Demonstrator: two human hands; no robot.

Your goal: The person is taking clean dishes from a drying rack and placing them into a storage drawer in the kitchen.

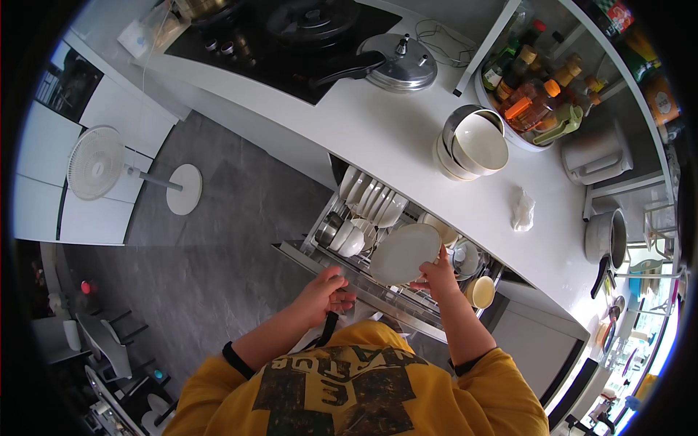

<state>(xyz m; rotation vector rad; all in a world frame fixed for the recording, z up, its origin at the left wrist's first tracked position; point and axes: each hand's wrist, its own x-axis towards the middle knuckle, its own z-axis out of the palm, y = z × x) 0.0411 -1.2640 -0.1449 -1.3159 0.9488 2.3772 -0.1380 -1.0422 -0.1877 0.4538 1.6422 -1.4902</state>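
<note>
My right hand grips the right edge of a white oval plate, held over a pulled-out dish drawer. Nothing is in my left hand, which hovers beside the drawer's front edge with its fingers loosely curled and apart. Inside the drawer, white dishes stand in a row at the back left. In front of them sit white bowls and a stainless steel bowl. Glass bowls and a yellow bowl occupy the right end. The plate hides the drawer's middle.
Stacked bowls stand on the white countertop above the drawer, near a crumpled plastic bag. Farther back are a pressure cooker lid, a cooktop, bottles and a saucepan. A white fan is at left.
</note>
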